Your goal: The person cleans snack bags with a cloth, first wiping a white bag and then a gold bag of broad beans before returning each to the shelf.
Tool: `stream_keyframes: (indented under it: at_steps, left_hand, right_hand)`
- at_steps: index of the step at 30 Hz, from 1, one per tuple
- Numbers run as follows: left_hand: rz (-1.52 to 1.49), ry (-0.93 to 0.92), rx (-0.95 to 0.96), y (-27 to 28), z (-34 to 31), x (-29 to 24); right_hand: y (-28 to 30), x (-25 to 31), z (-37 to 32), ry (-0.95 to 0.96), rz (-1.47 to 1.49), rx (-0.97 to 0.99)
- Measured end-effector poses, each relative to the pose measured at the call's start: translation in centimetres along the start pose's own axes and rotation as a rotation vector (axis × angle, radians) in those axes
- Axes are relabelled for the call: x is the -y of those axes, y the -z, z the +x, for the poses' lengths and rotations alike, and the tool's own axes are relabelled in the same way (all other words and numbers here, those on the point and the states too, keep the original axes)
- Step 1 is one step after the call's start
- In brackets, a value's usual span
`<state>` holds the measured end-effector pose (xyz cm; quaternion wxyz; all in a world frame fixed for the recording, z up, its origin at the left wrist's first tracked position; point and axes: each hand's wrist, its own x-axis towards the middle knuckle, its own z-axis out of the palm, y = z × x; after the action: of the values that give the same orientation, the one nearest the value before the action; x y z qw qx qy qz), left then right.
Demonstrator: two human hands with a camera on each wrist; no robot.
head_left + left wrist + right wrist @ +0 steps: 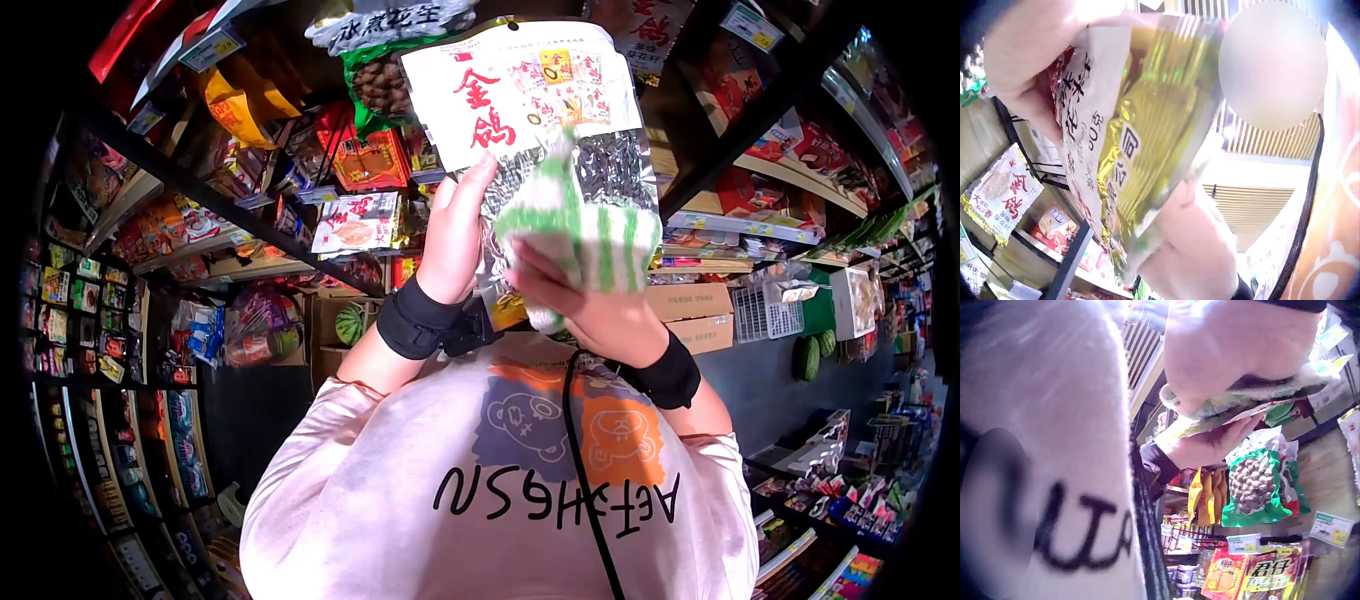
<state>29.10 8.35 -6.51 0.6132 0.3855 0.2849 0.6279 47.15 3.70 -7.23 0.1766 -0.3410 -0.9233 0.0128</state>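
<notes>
A snack bag (520, 80) with a white top, red characters and a silver lower part is held up before the chest in the head view. My left hand (458, 230) grips its left edge, thumb on the printed face. A green-and-white striped cloth (610, 235) lies over the bag's lower right part. My right hand (590, 300) holds this cloth against the bag, its fingers partly hidden by the fabric. In the left wrist view the bag's yellow, shiny side (1166, 119) shows. The right wrist view has the cloth (1210, 403) between my right hand and the bag.
Shelves of packaged snacks surround the hands. A green bag of peanuts (380, 85) hangs just behind the held bag, and a white snack bag (357, 222) hangs at its left. A cardboard box (690, 315), a white basket (768, 312) and watermelons (808, 357) stand lower right.
</notes>
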Motion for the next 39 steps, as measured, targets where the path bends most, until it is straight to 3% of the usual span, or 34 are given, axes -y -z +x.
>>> stream_keyframes:
  at_steps: [4, 5, 6, 8, 10, 12, 15, 18, 20, 22, 23, 24, 25, 27, 28, 31, 32, 34, 36, 38, 39]
  left_hand:
    - [0.088, -0.058, 0.031, -1.5, 0.0, 1.2]
    - [0.080, -0.070, 0.052, -1.6, 0.0, 1.5]
    - [0.072, -0.083, 0.073, -1.6, 0.1, 1.7]
    - [0.017, -0.008, 0.109, -1.5, -0.1, 1.4]
    - [0.021, -0.058, 0.112, -2.3, -0.2, 0.9]
    - [-0.007, -0.055, 0.067, -2.3, 0.0, 1.1]
    - [-0.159, 0.002, 0.060, -1.4, 0.7, 1.8]
    - [-0.092, -0.016, 0.175, -1.6, 0.5, 1.4]
    - [0.040, -0.036, 0.211, -1.6, 0.7, 1.9]
    - [0.187, -0.102, 0.273, -2.2, 0.6, 2.4]
    - [0.223, -0.126, 0.263, -3.2, 0.4, 2.6]
    - [0.283, -0.121, 0.264, -4.0, 0.4, 2.8]
    - [0.326, -0.094, 0.293, -3.7, 0.6, 3.4]
    - [0.344, -0.067, 0.311, -4.0, 0.7, 4.0]
    - [0.353, -0.053, 0.320, -4.1, 0.7, 4.2]
    - [0.329, -0.062, 0.237, -4.9, 0.7, 4.0]
    - [0.290, -0.055, 0.220, -4.6, 0.9, 4.1]
    - [0.213, -0.037, 0.185, -3.6, 1.2, 4.5]
    - [0.140, -0.074, 0.155, -3.5, 1.6, 4.8]
    - [0.134, -0.065, 0.142, -3.0, 2.3, 5.0]
    - [0.083, -0.076, 0.121, -3.3, 2.4, 4.8]
  right_hand:
    - [1.7, -0.6, -1.8, 0.010, -0.207, -0.247]
    - [1.4, -1.7, -2.8, -0.045, -0.104, -0.178]
    - [2.4, -2.2, -2.8, -0.043, -0.364, -0.246]
    - [2.9, -4.9, -3.8, -0.136, 0.318, -0.239]
    - [2.5, -7.5, -5.4, -0.197, 0.138, -0.392]
    - [1.4, -9.8, -5.6, -0.260, 0.228, -0.646]
    - [1.9, -11.4, -6.1, -0.569, 1.198, -0.862]
    - [4.4, -14.2, -7.7, -0.693, 1.664, -1.133]
    - [8.4, -12.7, -7.0, -0.643, 1.634, -1.159]
    - [10.7, -10.5, -5.2, -0.369, 1.319, -1.169]
    - [10.9, -9.7, -4.6, -0.291, 1.049, -1.083]
    - [11.0, -9.1, -4.1, -0.215, 0.782, -0.987]
    - [10.9, -9.0, -3.1, -0.031, 0.467, -0.765]
    - [10.5, -7.8, -1.5, 0.075, -0.084, -0.381]
    - [10.2, -7.0, -1.3, 0.006, -0.321, -0.228]
    - [6.3, -10.7, -1.5, -0.118, 0.344, -0.529]
    - [5.9, -12.0, -2.2, -0.197, 0.128, -0.559]
    - [4.6, -13.3, -3.7, -0.271, 0.327, -0.644]
    - [3.2, -11.8, -4.5, -0.439, 1.049, -0.698]
    - [2.5, -10.6, -5.0, -0.471, 1.299, -0.713]
    - [1.0, -10.9, -6.3, -0.640, 1.358, -0.627]
